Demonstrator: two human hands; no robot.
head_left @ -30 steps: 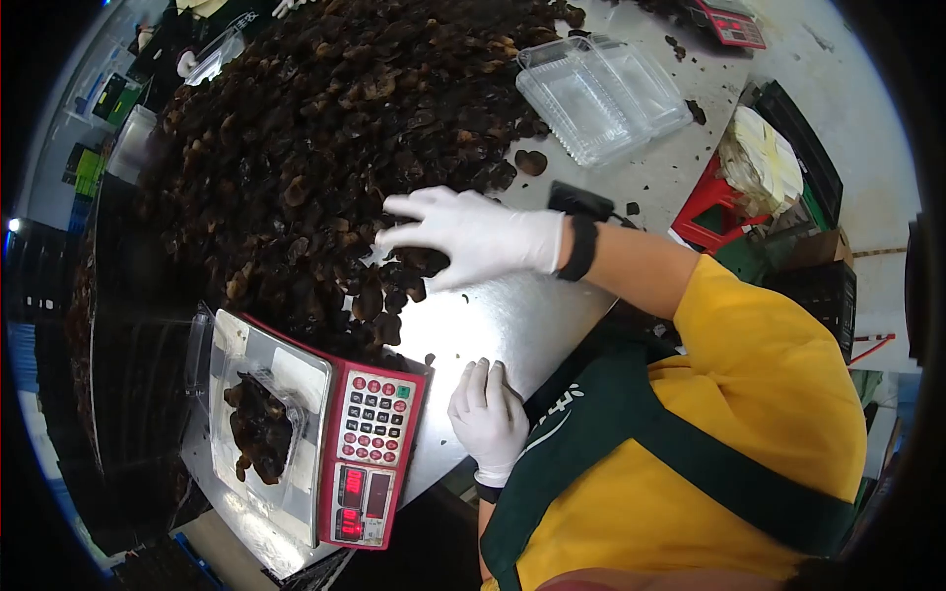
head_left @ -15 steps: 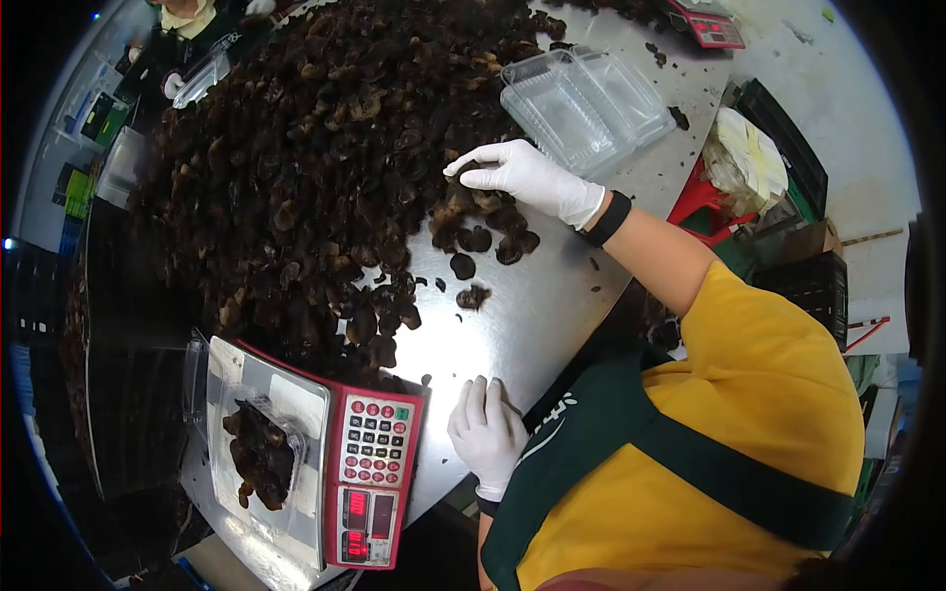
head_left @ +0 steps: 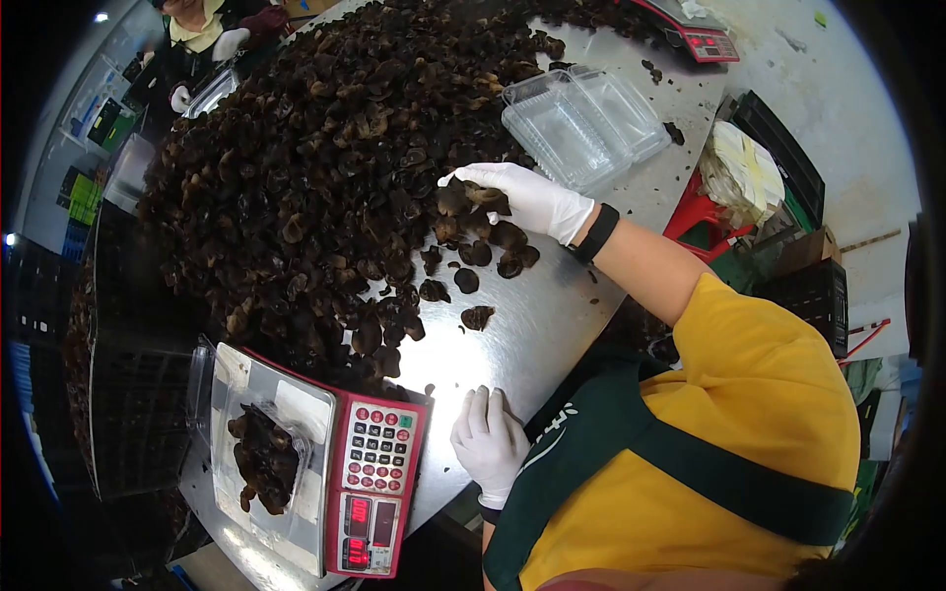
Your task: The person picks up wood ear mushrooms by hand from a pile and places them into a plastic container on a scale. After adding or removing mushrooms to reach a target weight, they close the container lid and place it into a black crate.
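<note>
Head view of a steel table (head_left: pixel 552 325) bearing a large heap of dark wood-ear mushrooms (head_left: pixel 325 167). The red scale (head_left: pixel 370 483) serves as landmark, standing at the table's near edge.

Right hand (head_left: pixel 527 200): white-gloved, well beyond the scale and to its right, resting palm down on the heap's near right edge. Its fingers are curled loosely over several mushrooms; whether any piece is actually pinched cannot be told. A black band circles the wrist.

Left hand (head_left: pixel 490 443): white-gloved, just right of the scale's keypad, lying flat at the table's edge with fingers together and extended, holding nothing.

Loose mushrooms (head_left: pixel 478 317) lie scattered on bare steel between the scale and the right hand, apart from the main heap.

On the scale's platform, left of its keypad, sits 1 clear tray (head_left: pixel 266 458) partly filled with mushrooms. The red digits of the display are lit but not legible.

Empty clear clamshell boxes (head_left: pixel 581 123) lie far beyond the scale, just past the right hand. Another person (head_left: pixel 197 25) stands at the table's far side.
</note>
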